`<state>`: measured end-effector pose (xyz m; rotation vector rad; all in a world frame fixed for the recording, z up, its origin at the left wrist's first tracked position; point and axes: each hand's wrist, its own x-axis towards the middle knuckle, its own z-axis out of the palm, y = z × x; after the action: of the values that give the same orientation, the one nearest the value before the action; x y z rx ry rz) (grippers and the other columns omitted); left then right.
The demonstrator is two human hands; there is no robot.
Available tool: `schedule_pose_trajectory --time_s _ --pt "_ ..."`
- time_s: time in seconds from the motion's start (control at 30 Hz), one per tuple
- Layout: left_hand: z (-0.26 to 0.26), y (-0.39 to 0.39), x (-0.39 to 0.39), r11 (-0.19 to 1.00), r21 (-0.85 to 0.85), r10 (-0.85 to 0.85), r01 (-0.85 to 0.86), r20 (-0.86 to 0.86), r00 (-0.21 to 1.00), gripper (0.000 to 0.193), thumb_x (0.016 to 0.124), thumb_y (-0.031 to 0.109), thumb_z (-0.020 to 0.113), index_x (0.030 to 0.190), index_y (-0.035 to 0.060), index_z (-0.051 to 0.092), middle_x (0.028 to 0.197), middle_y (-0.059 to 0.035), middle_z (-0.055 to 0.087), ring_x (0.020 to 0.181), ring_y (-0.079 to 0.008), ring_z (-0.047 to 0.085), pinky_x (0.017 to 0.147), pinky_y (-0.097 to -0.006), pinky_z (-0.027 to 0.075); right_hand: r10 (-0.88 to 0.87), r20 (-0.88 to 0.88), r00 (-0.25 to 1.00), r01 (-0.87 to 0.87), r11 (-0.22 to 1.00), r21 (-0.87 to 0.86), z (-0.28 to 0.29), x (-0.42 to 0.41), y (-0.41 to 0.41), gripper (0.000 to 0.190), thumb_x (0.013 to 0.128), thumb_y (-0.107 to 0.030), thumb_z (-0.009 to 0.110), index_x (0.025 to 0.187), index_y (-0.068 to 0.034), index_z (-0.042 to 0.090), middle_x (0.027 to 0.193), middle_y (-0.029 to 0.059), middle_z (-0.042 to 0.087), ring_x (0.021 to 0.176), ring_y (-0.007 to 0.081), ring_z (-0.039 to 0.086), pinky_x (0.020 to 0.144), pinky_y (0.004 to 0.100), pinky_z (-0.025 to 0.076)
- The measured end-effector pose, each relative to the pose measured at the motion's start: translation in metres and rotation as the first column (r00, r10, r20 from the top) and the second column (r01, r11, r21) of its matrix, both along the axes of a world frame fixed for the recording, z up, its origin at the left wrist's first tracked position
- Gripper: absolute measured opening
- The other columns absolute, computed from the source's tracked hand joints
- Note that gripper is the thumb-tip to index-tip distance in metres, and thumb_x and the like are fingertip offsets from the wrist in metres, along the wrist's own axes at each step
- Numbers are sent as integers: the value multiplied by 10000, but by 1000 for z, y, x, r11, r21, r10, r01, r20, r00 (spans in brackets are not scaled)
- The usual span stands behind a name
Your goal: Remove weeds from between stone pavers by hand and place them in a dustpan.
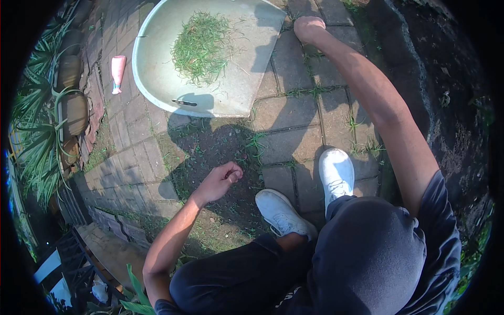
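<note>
A pale, wide plastic scoop pan (157, 78) with a straight front edge lies on the paving, holding a heap of pulled green grass (202, 47). Just past its far right corner, my right hand (309, 29) is curled into a fist low over the paving blocks (293, 63). Its fingertips are hidden, so I cannot tell whether it grips anything. My left hand (220, 181) hovers over a patch of bare soil (212, 145), fingers curled in, with nothing visible in it. Grass tufts (315, 91) grow in the joints between the blocks.
A pink bottle-shaped object (118, 74) lies on the pavers left of the pan. Potted spiky plants (39, 153) line the left side. A dark, rough raised edge (453, 98) runs along the right. My white shoes (336, 173) stand on the blocks below the pan.
</note>
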<state>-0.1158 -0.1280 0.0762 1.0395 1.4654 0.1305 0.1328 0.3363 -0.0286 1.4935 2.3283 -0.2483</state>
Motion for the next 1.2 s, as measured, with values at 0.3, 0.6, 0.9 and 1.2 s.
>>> schedule_pose_trajectory --time_s 0.3,0.6,0.9,1.2 --pt "0 1 -1 999 50 8 -9 10 1000 181 1079 152 574 1140 -4 642 991 -80 712 903 -164 651 839 -347 528 37 -148 988 -45 997 -55 8 12 1 260 902 -87 629 1083 8 791 1106 224 775 1020 367 773 819 525 622" --pt "-1 -18 -4 1000 -8 -12 12 5 1000 187 1099 160 537 1158 11 634 1050 -44 677 974 -134 634 896 -317 515 244 -351 904 -154 952 264 -26 36 -6 257 966 -190 594 980 8 757 1070 220 761 1034 406 732 925 503 587" --pt "-10 -29 -7 992 -113 69 -64 45 997 189 1114 159 526 1153 9 633 1050 -38 674 972 -128 629 900 -312 513 449 -771 451 -261 893 367 99 -57 -116 199 1040 -173 594 1055 16 535 898 205 643 859 401 697 736 509 576" --pt "15 4 15 1000 -16 -22 22 -16 1000 173 1108 137 531 1153 10 640 1045 -38 684 982 -140 652 894 -318 524 515 -768 381 -149 854 499 167 -131 -143 340 987 -147 662 1300 -63 559 1013 183 683 923 362 722 824 450 608"
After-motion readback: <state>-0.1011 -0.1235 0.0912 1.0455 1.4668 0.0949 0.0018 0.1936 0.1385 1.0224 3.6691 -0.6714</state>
